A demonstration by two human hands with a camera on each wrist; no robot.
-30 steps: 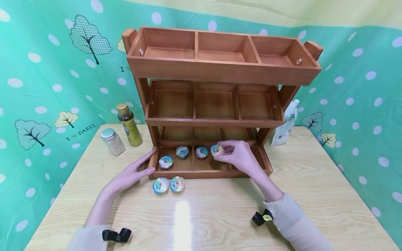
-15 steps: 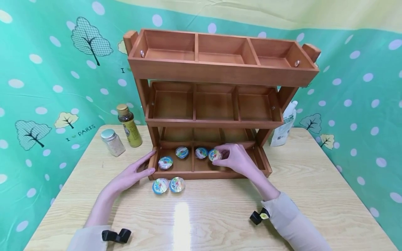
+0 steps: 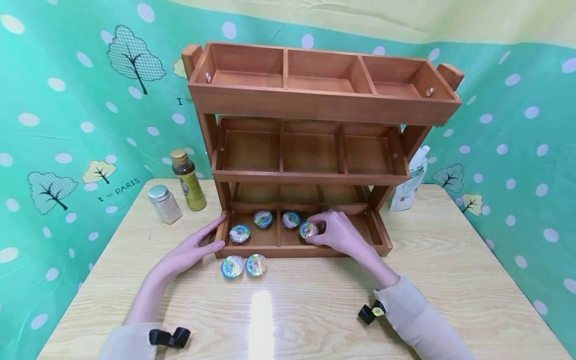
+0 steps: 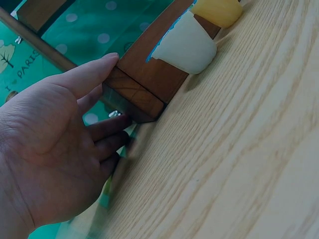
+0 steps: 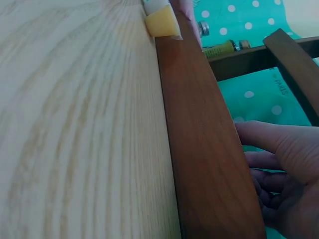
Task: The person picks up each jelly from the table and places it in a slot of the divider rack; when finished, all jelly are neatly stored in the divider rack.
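Observation:
A brown wooden three-tier rack [image 3: 301, 177] has compartments in each tier. My right hand [image 3: 338, 231] reaches into the bottom tray's middle compartment and pinches a small jelly cup [image 3: 308, 229] with a printed foil lid; in the right wrist view the tray's front board hides that cup. Beside it sits another jelly cup [image 3: 290, 220]. The left compartment holds two jelly cups [image 3: 263, 218]. My left hand [image 3: 191, 252] touches the tray's left end, thumb at the front corner, fingers straight along the side. Two more jelly cups [image 3: 231, 267] stand on the table before the tray.
At the left back stand a glass jar [image 3: 165, 204] with a pale green lid and a dark bottle [image 3: 189, 181] with a yellow label. A white pouch [image 3: 408, 182] leans behind the rack's right side. A green dotted curtain [image 3: 508, 120] surrounds the table [image 3: 315, 310].
My right hand has lowered the jelly cup toward the front of the middle compartment, moving slightly left and nearer. My left hand stays at the tray's left end.

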